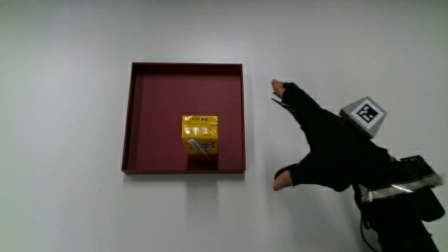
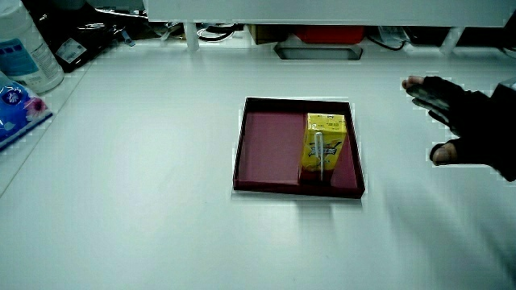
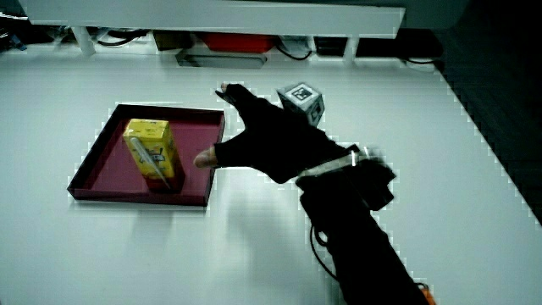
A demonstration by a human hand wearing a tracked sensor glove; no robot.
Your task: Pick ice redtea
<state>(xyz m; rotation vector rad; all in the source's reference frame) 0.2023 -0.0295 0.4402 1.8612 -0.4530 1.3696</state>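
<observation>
You see on the white table (image 1: 63, 203) a dark red tray (image 1: 136, 119), square and shallow. In the tray stands the yellow carton (image 1: 200, 134) of ice tea, upright, with a wrapped straw on the side that faces you. It is in the part of the tray that is nearer to you, close to the tray's near wall; both side views show the same carton (image 2: 324, 145) (image 3: 152, 151) in the same part of the tray (image 2: 266, 141) (image 3: 102, 144). Your hand (image 1: 329, 150) is over the bare table beside the tray, outside its rim and apart from the carton. The fingers are spread wide, the thumb and the forefinger far from each other, and they hold nothing. In a side view the thumb tip comes just to the tray's edge, beside the carton, but it is not touching it. The patterned cube (image 1: 365, 115) sits on the back of the hand, and the forearm (image 3: 364, 246) goes back toward you.
</observation>
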